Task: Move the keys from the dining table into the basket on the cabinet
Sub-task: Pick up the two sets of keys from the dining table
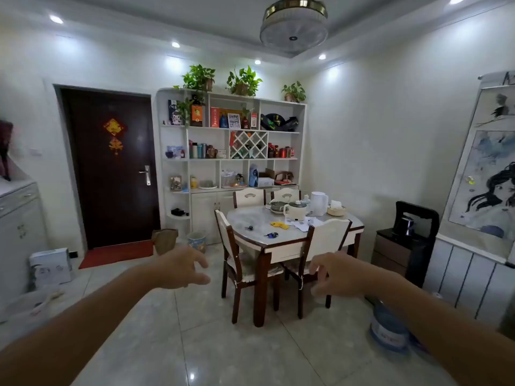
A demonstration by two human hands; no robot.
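Across the room stands the dining table (281,240) with a pale glossy top. Two small sets of keys lie on it: a dark one (249,227) near the left edge and a blue-tagged one (271,234) near the front edge. A small woven basket (336,210) sits on the table's far right. The white cabinet (22,207) stands at the left wall; no basket shows on it. My left hand (181,267) and my right hand (335,274) are stretched forward in the air, fingers apart, holding nothing, well short of the table.
Several wood-and-cream chairs (237,254) ring the table. Kettles, a pot and papers crowd its far side. A wall shelf unit (231,140), dark door (111,165), bins, a box on the floor at left, a water jug (388,327) and a dispenser at right surround tiled floor.
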